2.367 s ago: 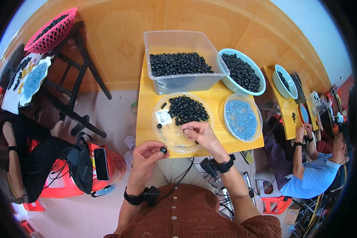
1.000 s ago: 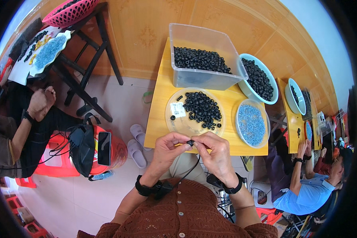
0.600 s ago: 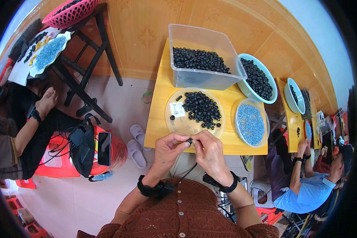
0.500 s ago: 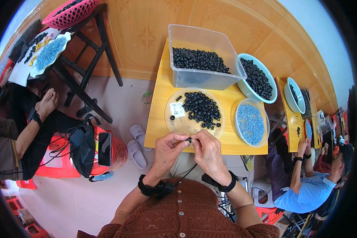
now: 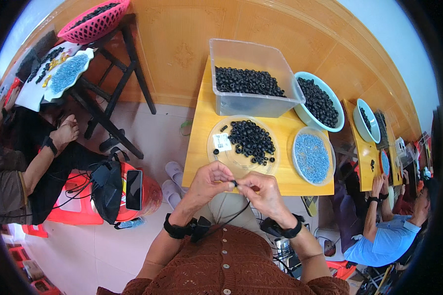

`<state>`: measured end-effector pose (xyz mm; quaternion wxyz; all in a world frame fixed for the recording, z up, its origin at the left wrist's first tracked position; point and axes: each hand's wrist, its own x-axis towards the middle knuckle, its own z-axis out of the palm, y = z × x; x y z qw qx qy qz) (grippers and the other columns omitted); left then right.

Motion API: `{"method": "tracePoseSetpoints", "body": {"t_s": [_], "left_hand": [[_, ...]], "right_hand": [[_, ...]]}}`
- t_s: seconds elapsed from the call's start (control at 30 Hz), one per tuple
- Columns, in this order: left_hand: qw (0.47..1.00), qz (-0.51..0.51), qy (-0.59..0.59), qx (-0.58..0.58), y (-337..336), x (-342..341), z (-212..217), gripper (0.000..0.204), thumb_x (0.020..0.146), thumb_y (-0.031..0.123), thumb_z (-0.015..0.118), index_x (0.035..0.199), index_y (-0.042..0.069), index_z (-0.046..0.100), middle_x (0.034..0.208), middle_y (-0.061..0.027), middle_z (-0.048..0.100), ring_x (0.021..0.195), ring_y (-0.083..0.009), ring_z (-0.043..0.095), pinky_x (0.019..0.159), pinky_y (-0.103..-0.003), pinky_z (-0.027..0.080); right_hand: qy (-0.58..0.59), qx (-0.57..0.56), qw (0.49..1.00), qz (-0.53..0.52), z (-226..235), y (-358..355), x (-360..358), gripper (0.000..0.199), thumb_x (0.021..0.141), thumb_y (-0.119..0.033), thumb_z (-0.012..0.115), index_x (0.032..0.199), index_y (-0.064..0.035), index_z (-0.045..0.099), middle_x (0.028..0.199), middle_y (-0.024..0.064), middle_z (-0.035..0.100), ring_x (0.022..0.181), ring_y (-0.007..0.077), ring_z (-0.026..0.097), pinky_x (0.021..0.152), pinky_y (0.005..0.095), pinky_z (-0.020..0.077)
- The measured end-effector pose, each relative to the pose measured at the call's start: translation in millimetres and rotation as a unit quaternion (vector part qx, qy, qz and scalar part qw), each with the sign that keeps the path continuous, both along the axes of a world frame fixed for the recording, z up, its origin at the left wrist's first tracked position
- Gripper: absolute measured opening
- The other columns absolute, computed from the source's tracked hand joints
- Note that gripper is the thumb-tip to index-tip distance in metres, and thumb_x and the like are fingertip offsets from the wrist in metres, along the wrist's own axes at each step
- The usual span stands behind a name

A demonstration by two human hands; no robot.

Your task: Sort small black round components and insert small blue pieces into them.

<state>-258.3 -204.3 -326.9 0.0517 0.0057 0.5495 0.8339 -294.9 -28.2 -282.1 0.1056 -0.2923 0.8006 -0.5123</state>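
Note:
Between my two hands, just off the table's front edge, is a small black ring-shaped part (image 5: 234, 183). My left hand (image 5: 210, 184) pinches it from the left with thumb and finger. From the right, the fingertips of my right hand (image 5: 262, 192) close on the same part, and they hide much of it. Beyond the hands lies a round clear lid (image 5: 221, 161) bearing a heap of black ring-shaped parts (image 5: 251, 139) and a white label (image 5: 222, 142). To its right, a clear round tub (image 5: 332, 156) holds many small blue translucent pieces (image 5: 311, 155).
At the back of the yellow table (image 5: 198, 129) stand a clear plastic bin (image 5: 253, 104) and a pale blue bowl (image 5: 301, 111), both with black parts. Co-workers sit left and right. A phone (image 5: 134, 189) and black bag (image 5: 107, 191) rest on a red stool (image 5: 79, 215).
My view has shifted slightly, so the table sits a little lower. Both hands stay together at the black part, and the right fingers have drawn in closer around it.

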Motion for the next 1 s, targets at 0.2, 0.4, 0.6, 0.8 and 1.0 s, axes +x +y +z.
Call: {"method": "tracePoseSetpoints", "body": {"t_s": [0.2, 0.4, 0.6, 0.8, 1.0], "left_hand": [[0.979, -0.199, 0.002, 0.05, -9.0, -1.8, 13.7, 0.038, 0.071, -0.003, 0.066, 0.1, 0.005, 0.044, 0.084, -0.006, 0.059, 0.074, -0.0104, 0.056, 0.066, -0.022, 0.047], [0.966, -0.24, 0.018, 0.089, -5.4, 1.5, 15.0, 0.042, 0.073, 0.001, 0.065, 0.105, 0.006, 0.039, 0.083, -0.0073, 0.058, 0.073, -0.0109, 0.055, 0.06, -0.021, 0.044], [0.98, -0.143, -0.044, 0.129, 1.6, 5.8, 27.6, 0.028, 0.08, 0.015, 0.063, 0.103, 0.005, 0.049, 0.083, -0.0026, 0.059, 0.07, -0.0075, 0.055, 0.065, -0.02, 0.046], [0.977, -0.15, -0.118, 0.099, 7.9, 6.3, 9.5, 0.023, 0.084, 0.028, 0.06, 0.084, 0.005, 0.064, 0.076, -0.0001, 0.059, 0.069, -0.0058, 0.054, 0.066, -0.019, 0.046], [0.983, -0.058, -0.136, 0.109, 10.1, 9.5, 6.6, 0.022, 0.084, 0.022, 0.06, 0.087, 0.001, 0.064, 0.078, -0.0015, 0.06, 0.069, -0.0072, 0.054, 0.067, -0.02, 0.045]], "right_hand": [[-0.118, 0.033, 0.975, 0.187, 25.3, 12.0, -10.6, 0.022, 0.076, 0.0, 0.064, 0.097, -0.0006, 0.06, 0.082, 0.0067, 0.058, 0.071, 0.0151, 0.058, 0.062, 0.0267, 0.0482], [0.06, 0.142, 0.943, 0.295, 48.0, 8.7, -2.2, 0.036, 0.077, -0.004, 0.061, 0.112, -0.0035, 0.052, 0.091, 0.0132, 0.047, 0.084, 0.0292, 0.051, 0.073, 0.0363, 0.0427], [0.162, 0.151, 0.958, 0.184, 47.2, 4.4, 1.9, 0.037, 0.073, -0.002, 0.061, 0.109, -0.0022, 0.052, 0.081, 0.0122, 0.044, 0.072, 0.0296, 0.05, 0.061, 0.0365, 0.0439], [0.266, 0.161, 0.942, 0.127, 33.7, 2.4, -0.8, 0.03, 0.071, -0.002, 0.062, 0.1, -0.0004, 0.052, 0.081, 0.0122, 0.044, 0.075, 0.0285, 0.051, 0.06, 0.0367, 0.0447], [0.299, 0.129, 0.938, 0.118, 20.8, -1.1, 0.1, 0.027, 0.072, -0.002, 0.06, 0.097, 0.0039, 0.051, 0.08, 0.012, 0.044, 0.075, 0.0273, 0.051, 0.062, 0.0348, 0.0455]]}}
